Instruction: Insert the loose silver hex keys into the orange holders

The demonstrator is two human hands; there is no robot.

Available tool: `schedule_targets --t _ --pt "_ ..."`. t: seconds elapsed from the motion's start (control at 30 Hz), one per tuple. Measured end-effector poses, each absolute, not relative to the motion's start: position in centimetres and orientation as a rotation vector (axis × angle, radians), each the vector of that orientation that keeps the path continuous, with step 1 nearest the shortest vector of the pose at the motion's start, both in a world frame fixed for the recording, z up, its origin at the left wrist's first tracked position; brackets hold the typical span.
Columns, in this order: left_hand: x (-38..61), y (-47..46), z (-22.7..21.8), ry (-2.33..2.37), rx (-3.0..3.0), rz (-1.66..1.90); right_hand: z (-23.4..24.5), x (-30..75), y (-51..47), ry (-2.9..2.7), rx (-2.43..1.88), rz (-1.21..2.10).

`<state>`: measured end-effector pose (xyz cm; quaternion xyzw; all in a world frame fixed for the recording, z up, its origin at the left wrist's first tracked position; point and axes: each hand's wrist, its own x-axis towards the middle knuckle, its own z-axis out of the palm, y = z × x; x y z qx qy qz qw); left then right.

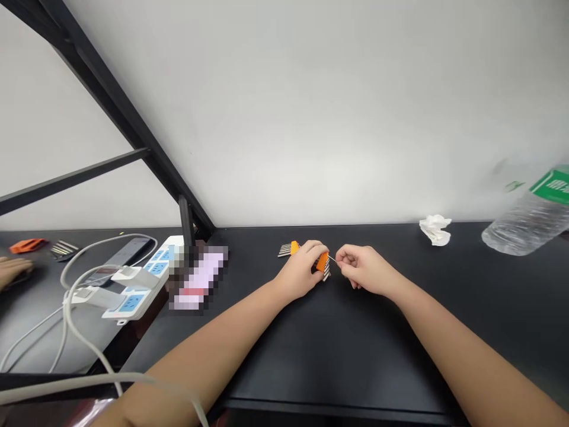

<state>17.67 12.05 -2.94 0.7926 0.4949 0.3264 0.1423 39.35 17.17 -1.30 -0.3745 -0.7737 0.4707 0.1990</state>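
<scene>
My left hand (303, 270) is closed around an orange holder (322, 262) low over the black desk, and the fingers cover its middle. Several short metal rods (327, 272) stick out below the holder's right end. Just to the right, my right hand (363, 268) pinches a thin metal rod (332, 258) between thumb and fingertips. This rod's left end meets the holder's edge; whether it sits inside cannot be made out. Beyond my left hand, another row of metal rods (284, 251) lies beside a second orange part (294, 247).
A white power strip (153, 279) with plugs and cables, a dark phone (120, 261) and a blurred-out pink item (201, 279) lie left. Crumpled tissue (435, 230) and a clear bottle (524, 222) stand right. Another person's hand (13, 270) is at far left, near an orange piece (29, 245).
</scene>
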Motion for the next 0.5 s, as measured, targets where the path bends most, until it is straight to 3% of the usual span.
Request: schedule_targets --t 0.5 --pt "17.6 12.13 -3.07 1.46 2.288 0.931 -1.48 39.66 17.44 -2.075 -1.071 1.44"
